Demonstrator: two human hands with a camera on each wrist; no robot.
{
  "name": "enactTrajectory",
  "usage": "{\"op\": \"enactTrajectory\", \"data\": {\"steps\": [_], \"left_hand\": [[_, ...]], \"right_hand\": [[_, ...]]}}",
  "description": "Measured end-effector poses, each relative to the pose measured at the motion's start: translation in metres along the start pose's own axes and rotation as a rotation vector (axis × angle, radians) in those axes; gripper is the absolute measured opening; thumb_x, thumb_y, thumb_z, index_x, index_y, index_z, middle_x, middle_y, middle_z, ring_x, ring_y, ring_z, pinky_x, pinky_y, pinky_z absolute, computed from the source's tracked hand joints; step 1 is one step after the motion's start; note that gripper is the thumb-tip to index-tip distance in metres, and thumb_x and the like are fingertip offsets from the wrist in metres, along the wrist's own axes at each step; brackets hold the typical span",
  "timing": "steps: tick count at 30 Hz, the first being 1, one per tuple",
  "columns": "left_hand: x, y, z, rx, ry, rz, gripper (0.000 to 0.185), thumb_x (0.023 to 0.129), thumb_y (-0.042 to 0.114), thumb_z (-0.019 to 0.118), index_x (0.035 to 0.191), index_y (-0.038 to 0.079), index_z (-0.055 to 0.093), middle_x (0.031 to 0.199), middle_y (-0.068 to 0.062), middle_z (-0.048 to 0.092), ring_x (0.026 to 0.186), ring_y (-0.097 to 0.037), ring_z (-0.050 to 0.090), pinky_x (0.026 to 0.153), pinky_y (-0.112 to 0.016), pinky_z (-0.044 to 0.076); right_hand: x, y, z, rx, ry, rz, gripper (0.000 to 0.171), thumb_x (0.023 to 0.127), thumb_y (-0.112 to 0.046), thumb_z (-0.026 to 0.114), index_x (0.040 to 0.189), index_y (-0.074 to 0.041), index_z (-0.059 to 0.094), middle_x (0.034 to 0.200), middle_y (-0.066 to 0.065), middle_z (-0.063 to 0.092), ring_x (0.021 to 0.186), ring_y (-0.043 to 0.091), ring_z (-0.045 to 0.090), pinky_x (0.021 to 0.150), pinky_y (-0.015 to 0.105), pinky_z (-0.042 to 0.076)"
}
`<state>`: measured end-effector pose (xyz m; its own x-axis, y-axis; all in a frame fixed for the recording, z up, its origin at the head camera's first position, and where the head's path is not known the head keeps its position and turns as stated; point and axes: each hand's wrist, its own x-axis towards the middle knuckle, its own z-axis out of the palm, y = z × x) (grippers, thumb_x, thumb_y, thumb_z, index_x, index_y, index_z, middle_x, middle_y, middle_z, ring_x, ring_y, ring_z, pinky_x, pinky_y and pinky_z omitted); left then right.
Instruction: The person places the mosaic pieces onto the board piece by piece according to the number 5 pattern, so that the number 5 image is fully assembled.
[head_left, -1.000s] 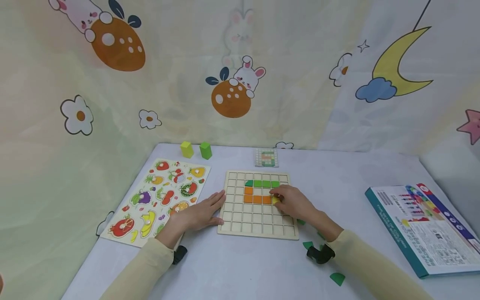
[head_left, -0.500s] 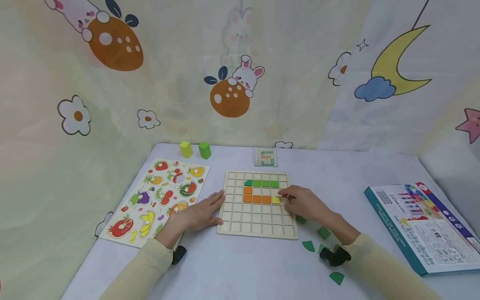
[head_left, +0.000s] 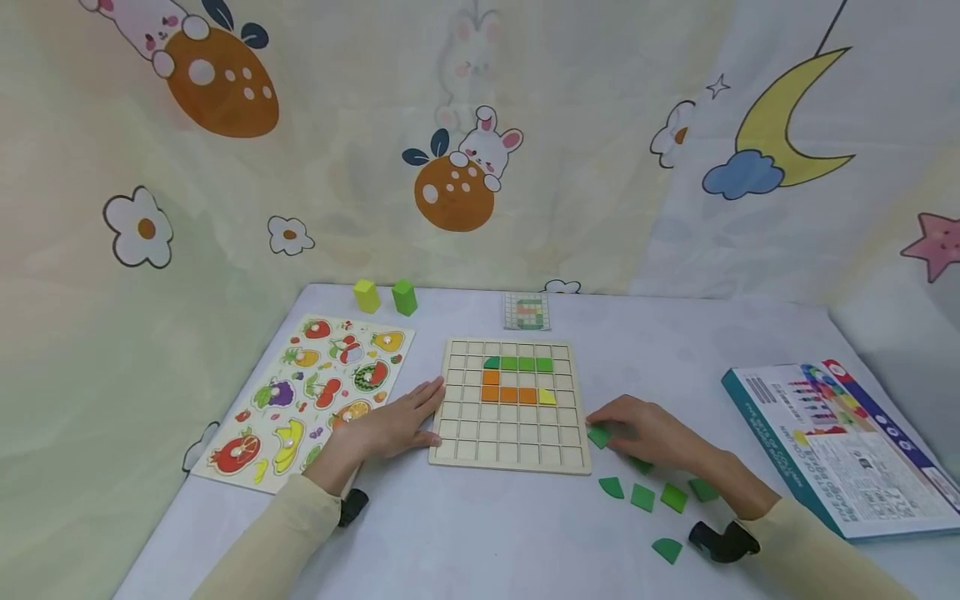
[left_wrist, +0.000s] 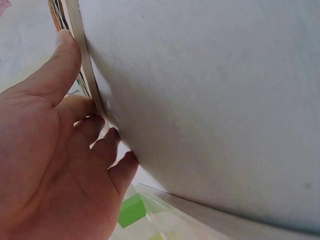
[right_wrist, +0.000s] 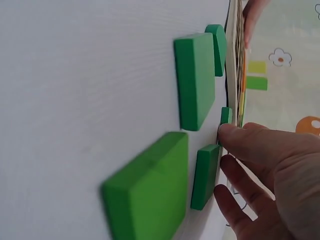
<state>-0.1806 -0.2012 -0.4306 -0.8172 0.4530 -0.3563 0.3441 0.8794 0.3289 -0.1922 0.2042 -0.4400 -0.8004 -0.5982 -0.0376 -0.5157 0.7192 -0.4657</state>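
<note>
Head view, green tile [head_left: 599, 436]: lower centre-right, flat on the table, just off the grid board's [head_left: 510, 459] right edge.
Right hand [head_left: 649, 432]: nearer, fingertips touching it (not clearly pinching).
Left hand [head_left: 396, 425]: spread flat against the board's left edge.

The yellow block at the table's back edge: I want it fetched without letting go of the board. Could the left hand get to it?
Probably not: the left hand rests against the grid board, and the yellow block stands apart beyond the fruit puzzle.
</note>
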Motion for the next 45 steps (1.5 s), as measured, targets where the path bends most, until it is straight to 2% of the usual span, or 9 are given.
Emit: {"op": "enactTrajectory", "data": {"steps": [9,17,26,35,41,45], "left_hand": [[0.000,0.000,0.001,-0.016,-0.001,0.017,0.084,0.093,0.048,0.055,0.157,0.017,0.010,0.165,0.002,0.002,0.153,-0.021,0.005,0.121,-0.043,0.022],[0.001,-0.001,0.000,-0.013,-0.001,0.008,0.085,0.093,0.049,0.056,0.157,0.017,0.009,0.165,0.003,0.001,0.153,-0.020,0.004,0.121,-0.043,0.022],[0.001,-0.003,0.002,-0.022,0.002,0.016,0.085,0.093,0.048,0.056,0.157,0.017,0.009,0.165,0.002,0.001,0.153,-0.021,0.005,0.121,-0.044,0.022],[0.000,-0.001,0.000,-0.006,0.007,0.021,0.085,0.093,0.048,0.055,0.157,0.016,0.010,0.165,0.001,0.002,0.153,-0.022,0.006,0.120,-0.044,0.023],[-0.001,-0.001,-0.001,-0.008,0.013,0.032,0.083,0.094,0.048,0.054,0.157,0.014,0.012,0.165,-0.001,0.003,0.153,-0.024,0.007,0.120,-0.045,0.024],[0.000,-0.001,0.000,-0.008,0.008,0.034,0.084,0.093,0.048,0.054,0.157,0.014,0.011,0.165,-0.001,0.002,0.153,-0.024,0.006,0.120,-0.045,0.024]], "right_hand": [[0.000,0.004,0.002,-0.057,0.056,-0.015,0.041,0.083,-0.013,0.075,0.123,-0.013,0.066,0.116,-0.003,0.068,0.106,0.017,0.062,0.089,0.035,0.054],[0.013,-0.015,0.004,-0.028,0.144,-0.041,0.041,0.083,-0.014,0.076,0.123,-0.010,0.066,0.113,0.000,0.068,0.101,0.016,0.062,0.086,0.035,0.055],[0.043,-0.049,0.019,-0.082,0.141,0.045,0.042,0.083,-0.016,0.075,0.124,-0.009,0.066,0.113,0.003,0.068,0.105,0.019,0.060,0.089,0.038,0.054],[0.052,-0.056,0.028,-0.144,0.168,0.039,0.041,0.082,-0.018,0.078,0.120,-0.011,0.068,0.115,0.005,0.066,0.108,0.022,0.062,0.092,0.039,0.054],[0.051,-0.057,0.026,-0.111,0.166,0.040,0.041,0.082,-0.017,0.078,0.120,-0.011,0.068,0.119,0.008,0.065,0.110,0.024,0.061,0.094,0.040,0.053],[0.048,-0.055,0.017,-0.048,0.152,0.074,0.038,0.085,-0.015,0.074,0.121,-0.010,0.067,0.115,0.004,0.067,0.103,0.019,0.062,0.089,0.038,0.055]]}}
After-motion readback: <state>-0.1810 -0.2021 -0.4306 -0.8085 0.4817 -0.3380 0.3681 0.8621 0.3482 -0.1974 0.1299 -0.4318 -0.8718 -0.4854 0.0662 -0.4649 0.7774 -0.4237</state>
